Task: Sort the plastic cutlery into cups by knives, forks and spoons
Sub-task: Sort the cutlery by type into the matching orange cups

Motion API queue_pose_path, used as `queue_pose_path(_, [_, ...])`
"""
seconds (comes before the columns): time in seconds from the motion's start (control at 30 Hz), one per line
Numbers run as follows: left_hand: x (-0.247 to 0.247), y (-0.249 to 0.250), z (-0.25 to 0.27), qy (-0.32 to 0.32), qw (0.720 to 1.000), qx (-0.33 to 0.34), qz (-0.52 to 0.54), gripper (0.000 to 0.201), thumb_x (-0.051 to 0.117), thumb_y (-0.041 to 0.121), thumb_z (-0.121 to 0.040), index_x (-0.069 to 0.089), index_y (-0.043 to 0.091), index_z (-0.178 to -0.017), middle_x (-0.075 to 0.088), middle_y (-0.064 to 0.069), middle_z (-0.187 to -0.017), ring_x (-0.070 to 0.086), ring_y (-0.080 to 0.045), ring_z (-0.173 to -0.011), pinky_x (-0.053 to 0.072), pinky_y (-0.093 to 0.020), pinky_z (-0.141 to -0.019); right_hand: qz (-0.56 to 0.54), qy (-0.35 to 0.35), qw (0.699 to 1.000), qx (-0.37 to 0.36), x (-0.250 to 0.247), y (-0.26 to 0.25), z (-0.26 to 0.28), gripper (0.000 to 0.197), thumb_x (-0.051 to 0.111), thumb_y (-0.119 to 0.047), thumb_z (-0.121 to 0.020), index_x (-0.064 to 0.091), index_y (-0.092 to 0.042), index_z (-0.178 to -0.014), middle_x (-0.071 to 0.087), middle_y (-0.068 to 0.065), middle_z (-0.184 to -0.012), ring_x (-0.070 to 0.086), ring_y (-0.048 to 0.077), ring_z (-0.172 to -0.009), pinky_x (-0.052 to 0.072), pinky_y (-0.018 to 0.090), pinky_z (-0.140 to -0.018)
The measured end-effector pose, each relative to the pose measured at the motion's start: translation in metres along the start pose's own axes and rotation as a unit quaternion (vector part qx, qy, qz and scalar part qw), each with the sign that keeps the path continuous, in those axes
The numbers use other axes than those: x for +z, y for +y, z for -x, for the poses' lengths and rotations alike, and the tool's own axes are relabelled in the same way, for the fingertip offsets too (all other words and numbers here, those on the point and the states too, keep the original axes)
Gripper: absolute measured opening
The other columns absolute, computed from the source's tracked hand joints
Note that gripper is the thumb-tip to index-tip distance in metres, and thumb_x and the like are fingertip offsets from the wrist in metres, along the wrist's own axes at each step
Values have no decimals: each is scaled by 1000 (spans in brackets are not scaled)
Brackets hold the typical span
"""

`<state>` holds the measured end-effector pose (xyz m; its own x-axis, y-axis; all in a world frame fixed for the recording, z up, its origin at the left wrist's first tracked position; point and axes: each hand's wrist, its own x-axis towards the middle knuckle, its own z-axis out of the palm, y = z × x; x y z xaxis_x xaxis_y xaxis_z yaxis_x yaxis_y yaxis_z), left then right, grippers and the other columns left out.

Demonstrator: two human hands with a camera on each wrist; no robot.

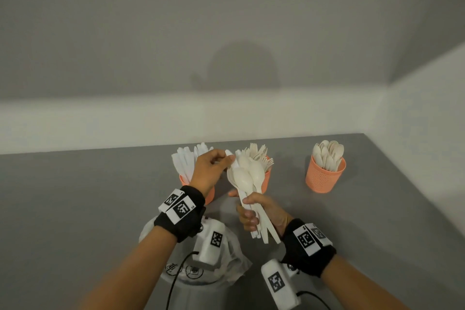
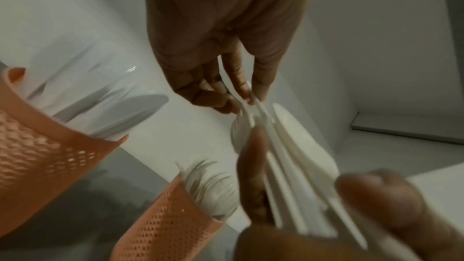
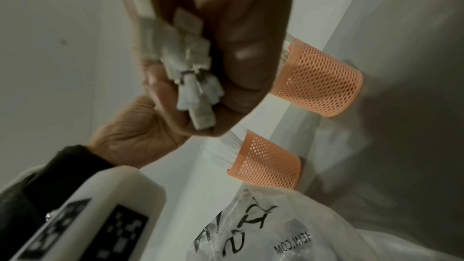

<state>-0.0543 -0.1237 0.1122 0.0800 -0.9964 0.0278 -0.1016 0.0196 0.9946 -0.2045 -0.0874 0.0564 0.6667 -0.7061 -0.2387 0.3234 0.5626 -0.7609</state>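
Observation:
My right hand (image 1: 247,211) grips a bundle of white plastic cutlery (image 1: 247,176) by the handles, spoon bowls up, above the grey table. The handle ends (image 3: 188,66) stick out of its fist. My left hand (image 1: 226,158) pinches the serrated tip of a knife (image 1: 229,154) at the top of that bundle; its fingertips (image 2: 247,94) close on the white piece. Three orange mesh cups stand behind: the knife cup (image 1: 183,180) on the left, partly hidden by my left hand, the fork cup (image 1: 267,178) in the middle behind the bundle, and the spoon cup (image 1: 325,176) on the right.
A crumpled clear plastic bag (image 1: 229,257) with printed lettering lies on the table just below my hands. Grey walls close the table (image 1: 88,196) at the back and on the right. The knife cup (image 2: 37,146) and fork cup (image 2: 163,225) sit close under my left wrist.

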Motion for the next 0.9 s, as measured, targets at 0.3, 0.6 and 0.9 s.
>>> queue_pose_path(0.3, [-64,53,-32,161,981,109,-3,9,53,8,-92,53,12,-84,58,-6,-70,60,-6,-47,52,-19,-50,51,136,989,-2,-5,-1,5,7,45,-18,-94,50,-16,-97,44,-5,-45,36,5,-36,36,17,-39])
queue_pose_path(0.6, [-84,6,-28,186,907,244,-288,15,55,10,-90,61,5,-103,69,-16,-84,65,-25,-73,51,-29,-69,84,186,978,-48,-6,0,4,10,59,-22,-89,52,-17,-91,42,-6,-47,39,4,-38,41,19,-43])
queue_pose_path(0.9, [-65,-50,-36,102,900,149,-396,15,51,8,-91,59,3,-102,67,-18,-83,63,-35,-75,46,-33,-62,108,172,978,-56,5,-3,6,12,58,-25,-90,52,-18,-83,37,-7,-44,38,4,-38,41,19,-44])
